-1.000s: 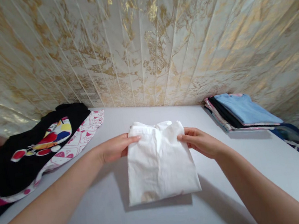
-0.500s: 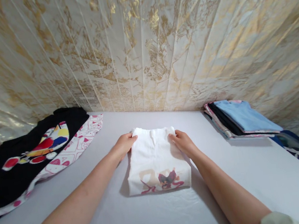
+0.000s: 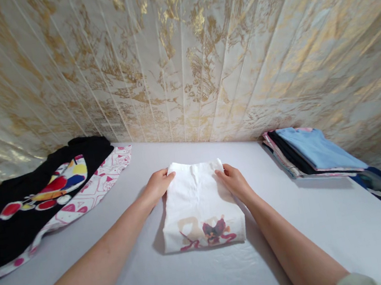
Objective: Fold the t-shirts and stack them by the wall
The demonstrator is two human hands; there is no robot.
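A folded white garment (image 3: 200,203) with a red and dark print near its front edge lies on the white table (image 3: 198,281). My left hand (image 3: 159,184) grips its far left corner, fingers curled on the cloth. My right hand (image 3: 233,181) pinches its far right corner the same way. Both forearms reach in from the bottom of the view.
A loose pile of clothes, black with a colourful print (image 3: 36,196) over a white and pink piece (image 3: 99,181), lies at the left. A stack of folded clothes with a light blue top (image 3: 317,151) sits at the right by the gold-patterned wall (image 3: 179,52).
One second ago the garment was longer, its far edge held up in both hands. It has been folded over, showing the print, and both hands now rest at its far corners.
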